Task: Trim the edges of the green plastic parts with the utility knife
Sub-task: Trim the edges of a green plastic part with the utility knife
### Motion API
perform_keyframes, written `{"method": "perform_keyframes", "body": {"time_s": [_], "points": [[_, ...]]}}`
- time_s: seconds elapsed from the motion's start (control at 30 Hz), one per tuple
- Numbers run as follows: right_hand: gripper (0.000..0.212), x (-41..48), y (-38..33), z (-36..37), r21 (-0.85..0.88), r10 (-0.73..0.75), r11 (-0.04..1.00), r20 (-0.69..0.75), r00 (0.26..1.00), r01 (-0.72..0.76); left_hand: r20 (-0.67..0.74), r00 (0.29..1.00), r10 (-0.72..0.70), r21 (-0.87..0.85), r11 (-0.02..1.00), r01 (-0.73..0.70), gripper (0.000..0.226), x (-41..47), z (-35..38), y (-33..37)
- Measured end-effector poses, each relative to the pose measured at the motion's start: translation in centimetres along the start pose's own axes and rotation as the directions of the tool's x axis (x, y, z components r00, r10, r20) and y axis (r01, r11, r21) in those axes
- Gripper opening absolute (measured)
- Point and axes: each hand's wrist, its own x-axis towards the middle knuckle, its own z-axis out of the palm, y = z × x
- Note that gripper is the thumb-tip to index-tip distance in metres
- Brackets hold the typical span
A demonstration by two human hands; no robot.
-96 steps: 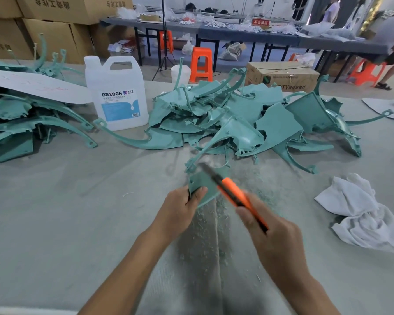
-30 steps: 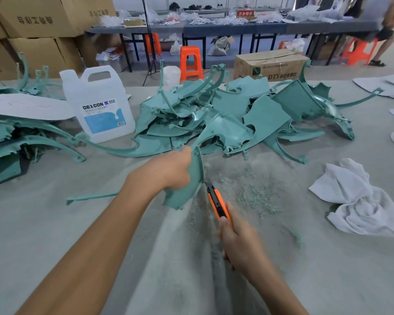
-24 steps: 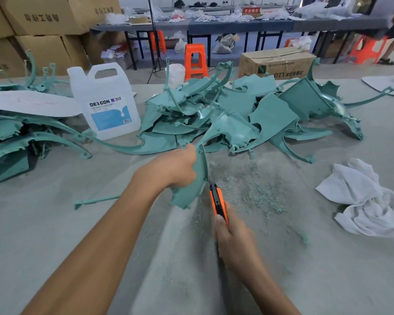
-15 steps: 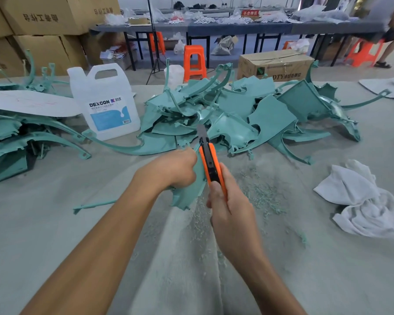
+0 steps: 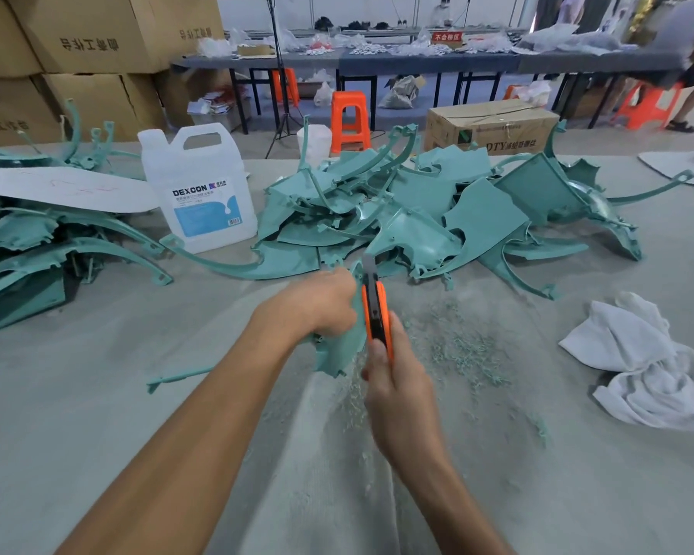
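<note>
green part (image 5: 339, 350): curved, thin tail | left hand (image 5: 317, 302) fingers grip it | right hand (image 5: 397, 388) fingers grip utility knife (image 5: 375, 310)

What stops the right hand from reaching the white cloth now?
Likely reachable, yes: only bare table and green shavings lie between the right hand and the white cloth. But that hand grips the utility knife.

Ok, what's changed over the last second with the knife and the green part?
The right hand pushed the knife away from the body along the right edge of the green part: a second ago it sat by the lower end, now it lies against the upper end, its tip by the pile. Nothing was let go. The left hand still grips the part; the jug and rag have not moved.
</note>
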Motion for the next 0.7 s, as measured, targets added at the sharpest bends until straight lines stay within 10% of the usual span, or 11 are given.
{"method": "perform_keyframes", "body": {"time_s": [0.33,0.7], "points": [[0.030,-0.1,4.6,-0.8,0.047,0.230,0.973,-0.048,0.972,-0.228,0.018,0.999,-0.033,0.013,0.999,0.032,0.012,-0.9,-0.1,-0.2],[0.011,2.6,0.3,-4.4,-0.083,0.018,0.996,-0.119,0.993,-0.028,-0.023,0.999,-0.033,-0.041,0.999,0.032,0.032,-0.3,1.3,-1.7]]}}
